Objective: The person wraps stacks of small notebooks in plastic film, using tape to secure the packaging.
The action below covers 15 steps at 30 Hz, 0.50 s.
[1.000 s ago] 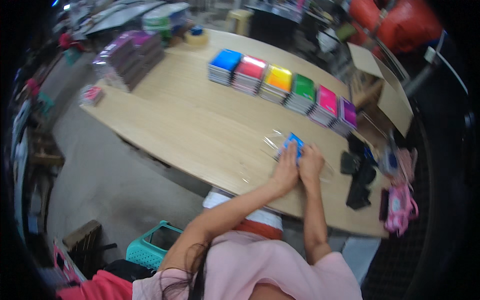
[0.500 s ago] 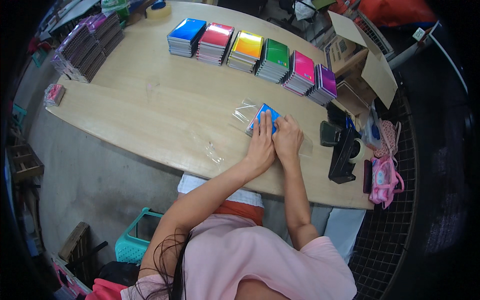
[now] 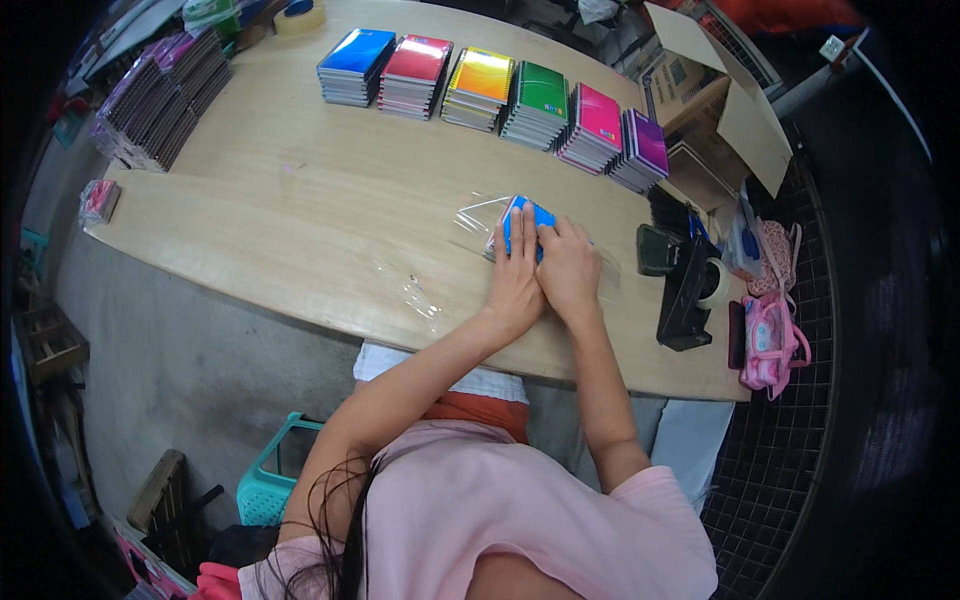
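Both hands, left hand (image 3: 516, 285) and right hand (image 3: 568, 272), pressed flat on the blue notebook (image 3: 527, 215) at twelve o'clock, best kept square inside its clear sleeve (image 3: 478, 212).

blue notebook (image 3: 527, 222) mostly hidden under both hands, cardboard box (image 3: 720, 95) cut off by rim

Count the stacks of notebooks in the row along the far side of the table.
6, side by side from left to right: blue stack, red stack, yellow-orange stack, green stack, pink stack, purple stack. Another pile sits apart at the table's left end.
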Each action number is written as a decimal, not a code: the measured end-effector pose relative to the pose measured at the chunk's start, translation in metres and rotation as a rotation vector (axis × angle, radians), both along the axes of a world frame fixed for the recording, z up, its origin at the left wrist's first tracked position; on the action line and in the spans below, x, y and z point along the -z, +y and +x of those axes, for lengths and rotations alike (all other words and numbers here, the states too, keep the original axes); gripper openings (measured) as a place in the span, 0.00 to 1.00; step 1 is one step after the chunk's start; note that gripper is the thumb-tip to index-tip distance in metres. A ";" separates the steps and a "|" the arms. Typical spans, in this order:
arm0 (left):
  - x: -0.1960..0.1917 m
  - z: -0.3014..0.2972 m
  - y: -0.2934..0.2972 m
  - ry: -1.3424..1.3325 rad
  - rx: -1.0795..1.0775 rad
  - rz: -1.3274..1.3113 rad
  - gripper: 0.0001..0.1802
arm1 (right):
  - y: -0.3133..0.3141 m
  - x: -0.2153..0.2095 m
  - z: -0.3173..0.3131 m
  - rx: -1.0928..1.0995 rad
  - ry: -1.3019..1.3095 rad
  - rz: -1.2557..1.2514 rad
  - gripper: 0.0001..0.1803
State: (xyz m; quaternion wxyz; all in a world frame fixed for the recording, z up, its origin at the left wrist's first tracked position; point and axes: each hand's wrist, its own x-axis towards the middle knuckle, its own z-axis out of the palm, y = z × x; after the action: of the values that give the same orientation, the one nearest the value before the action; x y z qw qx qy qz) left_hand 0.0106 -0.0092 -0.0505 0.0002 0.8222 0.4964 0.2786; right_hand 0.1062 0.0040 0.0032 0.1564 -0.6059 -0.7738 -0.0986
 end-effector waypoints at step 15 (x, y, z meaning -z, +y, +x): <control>-0.037 -0.052 0.019 -0.264 0.387 0.109 0.29 | -0.023 0.029 -0.015 -0.117 0.060 -0.012 0.27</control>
State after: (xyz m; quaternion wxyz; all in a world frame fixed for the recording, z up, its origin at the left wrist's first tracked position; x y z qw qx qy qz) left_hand -0.0414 0.0102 -0.0131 0.0741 0.8571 0.3095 0.4050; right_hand 0.0911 -0.0189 -0.0260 0.1816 -0.5633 -0.8033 -0.0666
